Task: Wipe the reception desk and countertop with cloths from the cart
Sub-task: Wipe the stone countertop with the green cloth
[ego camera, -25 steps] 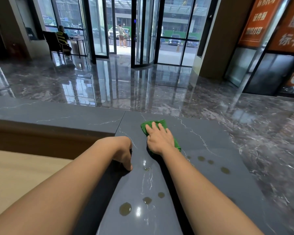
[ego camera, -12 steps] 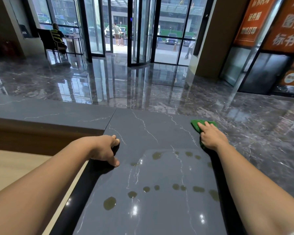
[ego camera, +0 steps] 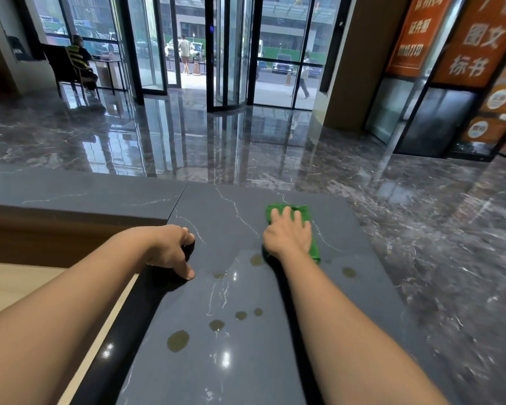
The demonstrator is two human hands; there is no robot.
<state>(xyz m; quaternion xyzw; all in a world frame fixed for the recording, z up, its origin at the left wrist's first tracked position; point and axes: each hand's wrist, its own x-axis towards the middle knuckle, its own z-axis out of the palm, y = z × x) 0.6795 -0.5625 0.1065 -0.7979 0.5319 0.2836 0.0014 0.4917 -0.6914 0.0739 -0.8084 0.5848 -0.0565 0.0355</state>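
Observation:
A dark grey stone countertop (ego camera: pixel 240 355) with thin white veins runs ahead of me. My right hand (ego camera: pixel 288 235) lies flat on a green cloth (ego camera: pixel 312 239) and presses it onto the far middle of the top. My left hand (ego camera: pixel 173 249) rests on the countertop's left edge, fingers curled over the rim, thumb on the surface. Several wet, brownish spots (ego camera: pixel 178 341) dot the stone between and behind my hands. A lower beige desk surface (ego camera: pixel 18 285) lies to the left, below the counter.
Beyond the counter spreads a glossy dark marble lobby floor (ego camera: pixel 187 135) leading to glass doors (ego camera: pixel 231 54). A person sits on a chair (ego camera: pixel 76 62) at the far left. Orange signs (ego camera: pixel 473 39) hang at the right. The counter continues leftwards (ego camera: pixel 70 191).
My right hand has slid the green cloth back leftwards from the counter's right edge towards the middle. One second ago it was further left, near the seam. My left hand has stayed on the edge.

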